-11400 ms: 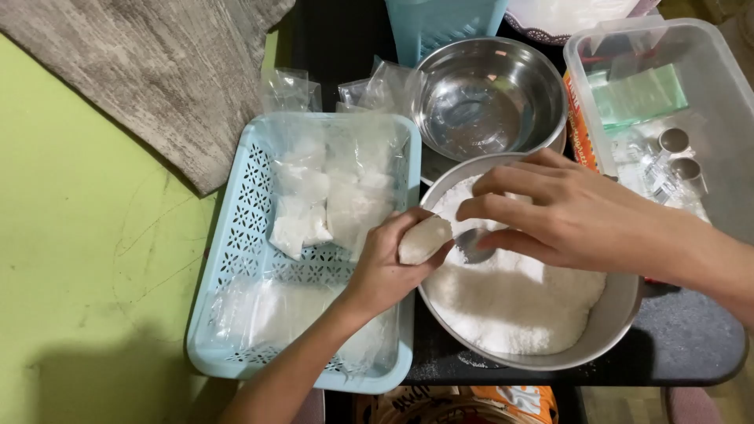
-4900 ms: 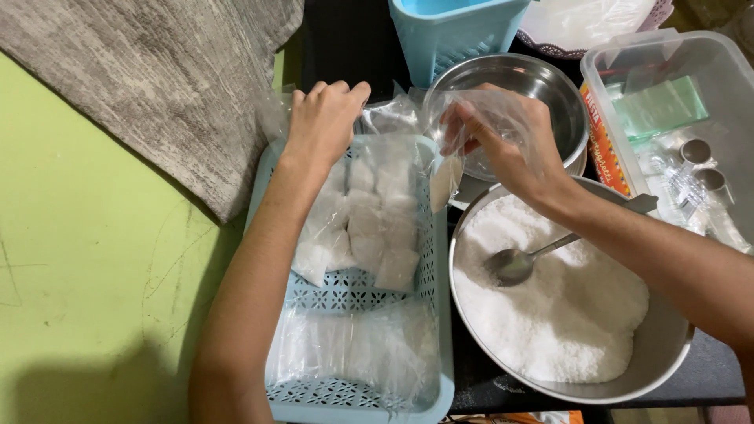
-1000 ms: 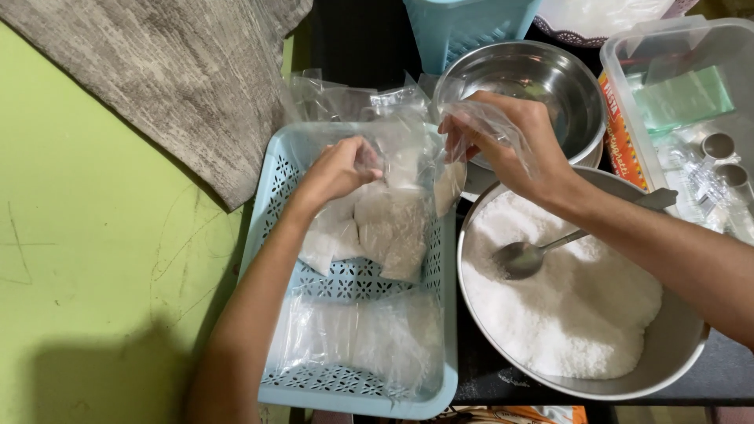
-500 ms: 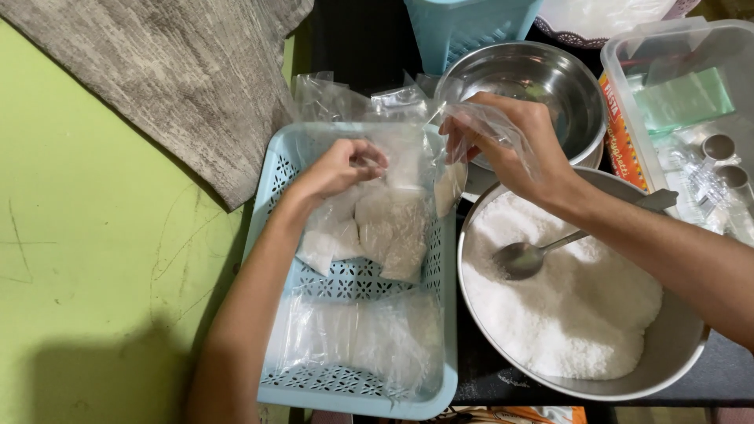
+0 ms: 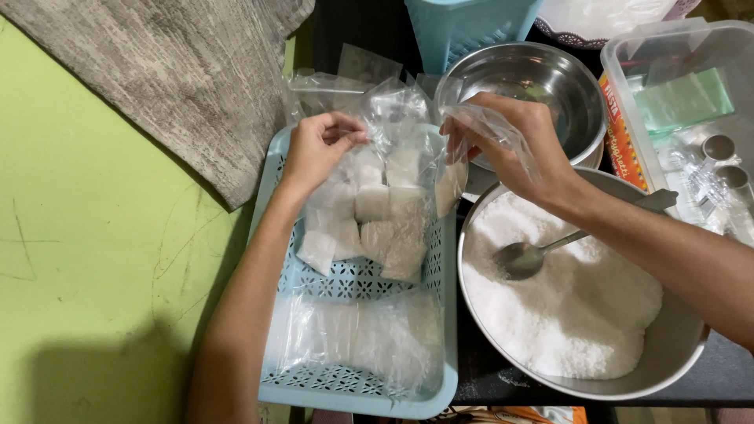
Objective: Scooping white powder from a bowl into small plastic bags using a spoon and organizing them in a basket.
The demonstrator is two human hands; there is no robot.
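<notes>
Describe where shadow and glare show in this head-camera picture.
Head view: a dark shadow lies on the green floor at bottom left; glare shines inside the empty round steel bowl; the clear plastic bag over the right hand catches highlights.

We saw thin, glossy clear plastic bags (image 5: pixel 397 106) and a matt pale-blue perforated plastic basket (image 5: pixel 276 314). The bowl (image 5: pixel 667 357) and spoon (image 5: pixel 522 257) were shiny metal; the grey cloth (image 5: pixel 173 71) looked rough.

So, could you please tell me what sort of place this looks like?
Probably a home kitchen or small food-packing spot: a steel bowl of white granules with a spoon, a light blue basket of filled small bags, and both hands handling clear bags.
</notes>
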